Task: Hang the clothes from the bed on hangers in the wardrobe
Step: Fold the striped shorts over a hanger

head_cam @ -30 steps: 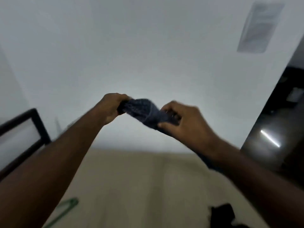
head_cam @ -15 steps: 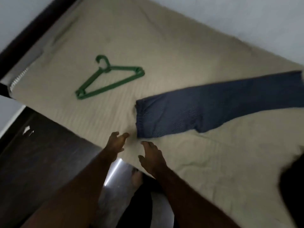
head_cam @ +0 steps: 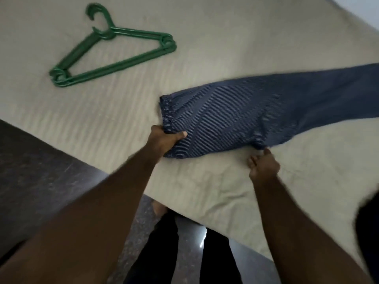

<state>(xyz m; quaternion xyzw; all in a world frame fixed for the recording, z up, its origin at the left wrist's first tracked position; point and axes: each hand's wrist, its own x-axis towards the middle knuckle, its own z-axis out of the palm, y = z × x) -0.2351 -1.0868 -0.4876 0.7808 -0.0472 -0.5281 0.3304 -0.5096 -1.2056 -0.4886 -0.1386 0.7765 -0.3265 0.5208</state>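
The left hand [head_cam: 166, 140] is gripping the near corner of the waistband of the blue striped trousers [head_cam: 266, 111], thumb lying on top of the cloth. The right hand [head_cam: 263, 167] is sitting with fingers curled at the trousers' near edge, roughly where the seat is giving way to the legs. I can't tell whether it is pinching cloth or only touching it.

The trousers are lying flat on the bed [head_cam: 225, 48], folded leg on leg. The long axis is running from the left hand out past the right hand and slightly away from the person. The waistband end is pointing left and the legs are running off the right edge of the view.

Handling, as a judgement:
- Thin woven cloth, so light, limp and not fragile. It is likely sagging and unfolding wherever it isn't supported.
- The waistband looks gathered and thicker, which makes it the best place to grip.
- A second hold further along the legs should be keeping the fold together while draping.

The green hangers [head_cam: 114, 56], which look like more than one stacked, are lying beyond the left hand and off to its left, well apart from the trousers. A dark garment [head_cam: 369, 232] is showing to the right of the right hand, cut off by the frame.
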